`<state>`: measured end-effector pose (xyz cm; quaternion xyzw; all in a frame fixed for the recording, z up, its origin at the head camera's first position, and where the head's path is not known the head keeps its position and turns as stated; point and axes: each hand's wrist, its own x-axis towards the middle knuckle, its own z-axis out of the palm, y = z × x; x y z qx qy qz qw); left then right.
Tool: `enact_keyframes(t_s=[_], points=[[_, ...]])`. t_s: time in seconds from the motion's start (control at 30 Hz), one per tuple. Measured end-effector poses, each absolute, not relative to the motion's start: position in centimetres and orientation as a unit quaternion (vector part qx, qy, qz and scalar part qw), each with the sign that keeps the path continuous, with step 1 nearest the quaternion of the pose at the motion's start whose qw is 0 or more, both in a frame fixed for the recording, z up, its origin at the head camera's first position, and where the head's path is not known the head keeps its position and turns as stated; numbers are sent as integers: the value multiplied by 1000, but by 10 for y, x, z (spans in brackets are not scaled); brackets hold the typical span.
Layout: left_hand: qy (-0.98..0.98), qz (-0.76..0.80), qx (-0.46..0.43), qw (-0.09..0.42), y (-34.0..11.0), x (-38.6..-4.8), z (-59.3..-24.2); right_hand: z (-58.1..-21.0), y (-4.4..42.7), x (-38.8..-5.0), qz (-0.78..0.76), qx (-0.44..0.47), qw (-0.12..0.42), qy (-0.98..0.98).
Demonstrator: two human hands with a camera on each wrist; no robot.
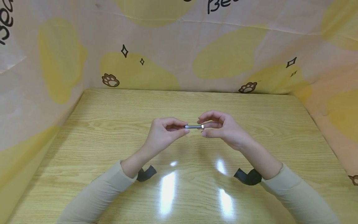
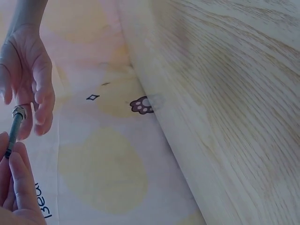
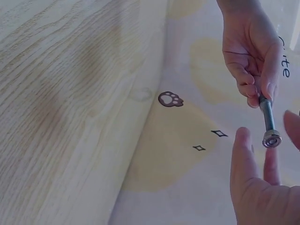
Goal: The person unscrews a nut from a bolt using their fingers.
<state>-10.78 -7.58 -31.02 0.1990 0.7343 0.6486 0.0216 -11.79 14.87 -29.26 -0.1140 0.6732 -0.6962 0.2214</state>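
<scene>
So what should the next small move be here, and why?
Probably have the right hand pinch the nut: its thumb stands apart from it, while the left hand pinches the bolt near the other end, likely steadying it.

Pale printed fabric [image 1: 173, 43] with yellow blotches [image 1: 229, 53], brown paw prints [image 1: 110, 80], outlined sparkles [image 1: 124, 51] and black lettering [image 1: 214, 5] walls in the wood-grain tabletop [image 1: 126, 102] before me at the back and both sides, peach-tinged to my right, while bright white reflections [image 1: 167, 193] gleam on its glossy surface close to me.
</scene>
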Motion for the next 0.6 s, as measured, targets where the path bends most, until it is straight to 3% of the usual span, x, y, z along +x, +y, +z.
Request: enact_keyframes(t_s=[0.3,0.6], points=[[738,644,198,22,-74,-108,-309,-289,148,-119,-703,-83,244,663],[734,647,204,23,-75,-109,-312,-292,149,-119,-686,-111,217,685]])
